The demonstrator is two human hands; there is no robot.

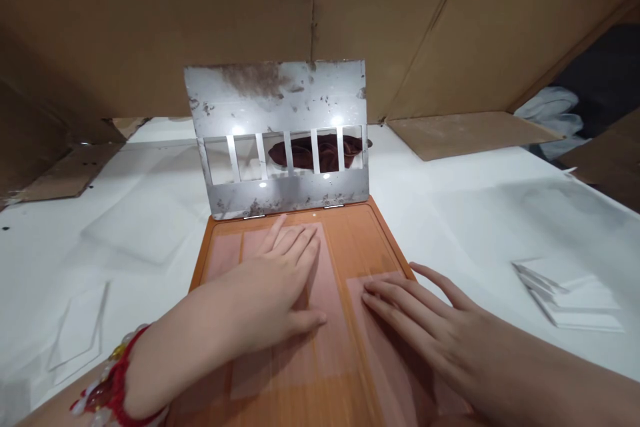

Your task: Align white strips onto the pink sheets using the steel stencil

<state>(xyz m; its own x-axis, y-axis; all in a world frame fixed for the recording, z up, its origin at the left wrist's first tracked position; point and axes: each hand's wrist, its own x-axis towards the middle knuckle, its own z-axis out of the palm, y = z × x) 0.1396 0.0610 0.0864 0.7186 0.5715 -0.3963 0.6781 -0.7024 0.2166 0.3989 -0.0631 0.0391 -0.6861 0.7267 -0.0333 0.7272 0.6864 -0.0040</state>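
An orange wood-grain board (pixel 359 240) lies in front of me, with thin translucent pinkish sheets on it. My left hand (pixel 283 280) rests palm down on the middle sheet (pixel 327 340), fingers extended and thumb apart. Toward the board's right side, my right hand (pixel 435 320) reaches in with straight fingers. Its fingertips touch the right-hand sheet (pixel 357 288), which runs partly under the hand. Hinged at the board's far edge, a silvery metal stencil plate (pixel 280 103) stands raised, with a row of rectangular openings and dark smudges.
Behind the plate lies a dark maroon cloth (pixel 327 152) on the white table (pixel 420 213). Cardboard walls (pixel 240 7) enclose the back and sides. White sheets or cards (pixel 585 300) lie at the right, and a clear rectangular piece (pixel 80 327) is at the left.
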